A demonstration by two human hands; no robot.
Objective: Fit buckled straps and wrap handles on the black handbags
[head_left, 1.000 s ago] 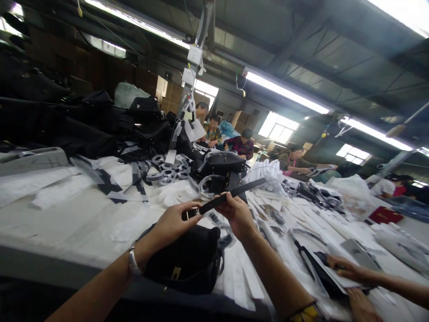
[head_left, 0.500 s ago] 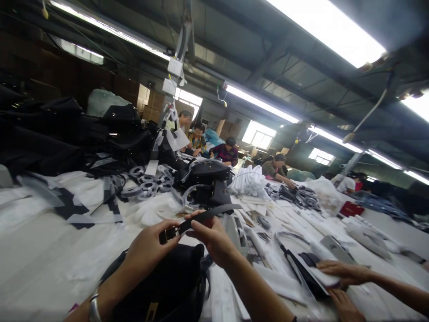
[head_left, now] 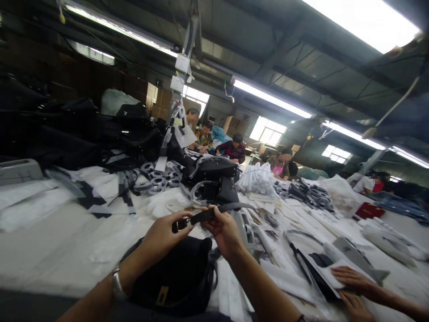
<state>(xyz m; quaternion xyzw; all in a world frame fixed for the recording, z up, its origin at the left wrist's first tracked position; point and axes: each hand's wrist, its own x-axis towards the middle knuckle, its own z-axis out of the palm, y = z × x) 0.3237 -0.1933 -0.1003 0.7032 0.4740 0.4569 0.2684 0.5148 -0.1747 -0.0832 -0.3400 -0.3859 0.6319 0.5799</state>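
A black strap [head_left: 203, 216] with a buckle at its left end is held up between my two hands. My left hand [head_left: 166, 235] is closed on the buckle end. The fingers of my right hand [head_left: 225, 230] pinch the strap further along, and its free end sticks out to the right. Below my hands a black handbag [head_left: 174, 273] with a gold-coloured clasp stands on the table, partly covered by my left forearm.
At the right, a co-worker's hands [head_left: 357, 284] press on white sheet and black pieces. Black bags [head_left: 214, 167] and rolled strips [head_left: 157, 183] lie ahead. A grey tape dispenser [head_left: 246, 230] stands beside my right hand. Several people work farther back.
My right hand has slid along the strap, away from the buckle. The whole scene has shifted a little to the right in view. The co-worker's hands stay on the sheet.
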